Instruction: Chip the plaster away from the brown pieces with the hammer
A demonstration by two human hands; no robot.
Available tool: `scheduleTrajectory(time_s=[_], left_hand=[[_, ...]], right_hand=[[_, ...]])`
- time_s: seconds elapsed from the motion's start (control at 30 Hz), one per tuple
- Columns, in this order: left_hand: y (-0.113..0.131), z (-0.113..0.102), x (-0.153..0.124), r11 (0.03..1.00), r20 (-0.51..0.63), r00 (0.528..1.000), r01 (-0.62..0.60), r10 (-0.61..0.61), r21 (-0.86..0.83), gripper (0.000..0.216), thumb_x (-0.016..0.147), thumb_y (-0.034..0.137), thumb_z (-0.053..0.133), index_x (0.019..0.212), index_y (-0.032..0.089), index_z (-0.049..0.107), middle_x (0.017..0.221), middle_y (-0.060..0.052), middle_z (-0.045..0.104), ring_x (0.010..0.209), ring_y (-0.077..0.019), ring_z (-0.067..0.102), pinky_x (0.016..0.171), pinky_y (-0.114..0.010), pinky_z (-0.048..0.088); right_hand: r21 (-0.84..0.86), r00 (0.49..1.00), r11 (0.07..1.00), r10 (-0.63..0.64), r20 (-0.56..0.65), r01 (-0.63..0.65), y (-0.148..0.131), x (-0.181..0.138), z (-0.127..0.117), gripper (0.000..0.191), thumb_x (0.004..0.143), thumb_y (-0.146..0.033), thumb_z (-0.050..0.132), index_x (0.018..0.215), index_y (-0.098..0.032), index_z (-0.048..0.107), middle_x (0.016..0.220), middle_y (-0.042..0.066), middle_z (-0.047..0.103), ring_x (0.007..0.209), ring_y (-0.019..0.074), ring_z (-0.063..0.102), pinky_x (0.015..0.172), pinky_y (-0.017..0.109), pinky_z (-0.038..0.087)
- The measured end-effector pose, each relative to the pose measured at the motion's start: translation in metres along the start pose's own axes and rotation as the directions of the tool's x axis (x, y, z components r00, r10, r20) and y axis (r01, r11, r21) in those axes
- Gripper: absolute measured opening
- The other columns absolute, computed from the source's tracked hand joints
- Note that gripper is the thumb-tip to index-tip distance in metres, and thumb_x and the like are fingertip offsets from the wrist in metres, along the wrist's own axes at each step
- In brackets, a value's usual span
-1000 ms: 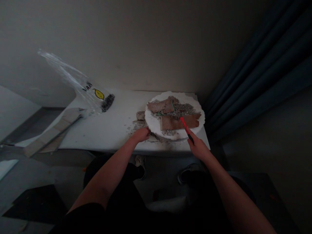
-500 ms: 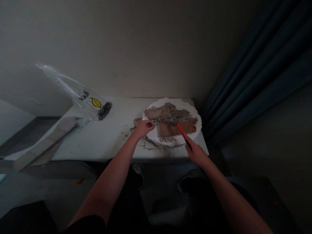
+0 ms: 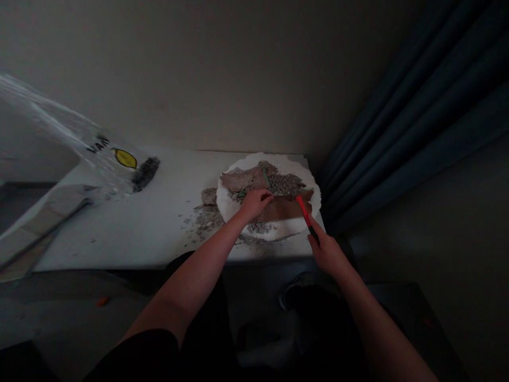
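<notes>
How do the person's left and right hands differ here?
The right hand grips a red-and-black tool; what the left hand holds, if anything, can't be made out. The left hand is over the round white board; the right hand is nearer the body. Both are bare.

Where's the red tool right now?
In the head view, right of centre: the right hand holds the red tool, its far end at the brown strip.
</notes>
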State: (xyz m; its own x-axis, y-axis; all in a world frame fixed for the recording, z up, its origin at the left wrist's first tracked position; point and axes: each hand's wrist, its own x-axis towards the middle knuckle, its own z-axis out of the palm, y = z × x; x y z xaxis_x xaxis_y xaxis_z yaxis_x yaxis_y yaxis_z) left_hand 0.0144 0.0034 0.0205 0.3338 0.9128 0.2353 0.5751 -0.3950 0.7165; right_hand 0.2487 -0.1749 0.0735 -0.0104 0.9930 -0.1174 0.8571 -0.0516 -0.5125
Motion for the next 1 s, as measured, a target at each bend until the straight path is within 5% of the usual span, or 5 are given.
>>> scheduleTrajectory(time_s=[1.0], left_hand=[[0.0028, 0.0028, 0.0043, 0.993, 0.079, 0.996, -0.038, 0.029, 0.115, 0.025, 0.094, 0.035, 0.059, 0.091, 0.019, 0.077, 0.084, -0.004, 0.074, 0.079, -0.0204, 0.066, 0.077, -0.031, 0.047]], right_hand=[[-0.027, 0.999, 1.000, 0.004, 0.039, -0.003, -0.0013, 0.0002, -0.0044, 0.068, 0.100, -0.029, 0.041, 0.165, -0.025, 0.021, 0.088, 0.010, 0.076, 0.079, 0.0299, 0.072, 0.073, 0.036, 0.048]])
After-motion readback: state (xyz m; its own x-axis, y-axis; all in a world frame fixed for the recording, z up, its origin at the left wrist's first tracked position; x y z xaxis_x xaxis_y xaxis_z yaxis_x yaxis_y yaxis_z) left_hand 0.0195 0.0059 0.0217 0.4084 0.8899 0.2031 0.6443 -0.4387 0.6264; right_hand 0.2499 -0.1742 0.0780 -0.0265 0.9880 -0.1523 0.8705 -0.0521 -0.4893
